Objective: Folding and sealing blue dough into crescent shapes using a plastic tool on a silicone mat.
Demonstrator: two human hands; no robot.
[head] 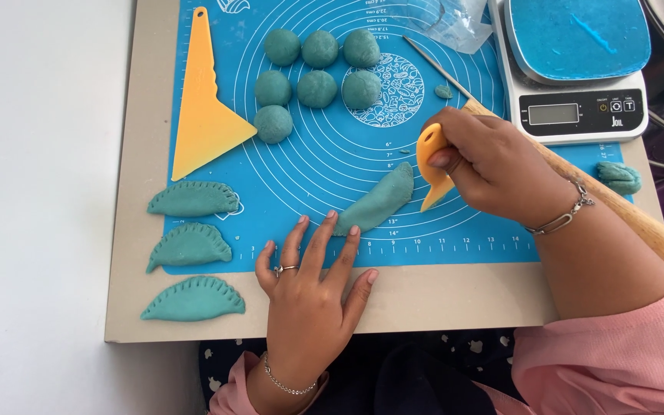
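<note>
The right hand point(493, 165) has its grip closed on a small orange scraper point(432, 165), whose pointed lower tip sits just beside the right end of a folded teal dough half-moon point(378, 201). That piece lies on the blue silicone mat point(455, 230), near the mat's front edge and about midway along it. The left hand point(309, 288) holds nothing: its fingers are spread flat, and the fingertips point(353, 230) touch the left end of the folded dough (the palm rests on the board's front strip).

Three finished crimped half-moons point(191, 244) lie in a column at the mat's front left corner, spilling onto the grey board point(439, 300). Seven teal dough balls point(317, 73) cluster toward the mat's back, beside a large yellow triangular scraper point(203, 107). A wooden rolling pin point(624, 211) runs diagonally under the right wrist, and a kitchen scale point(578, 69) stands at the back right corner.
</note>
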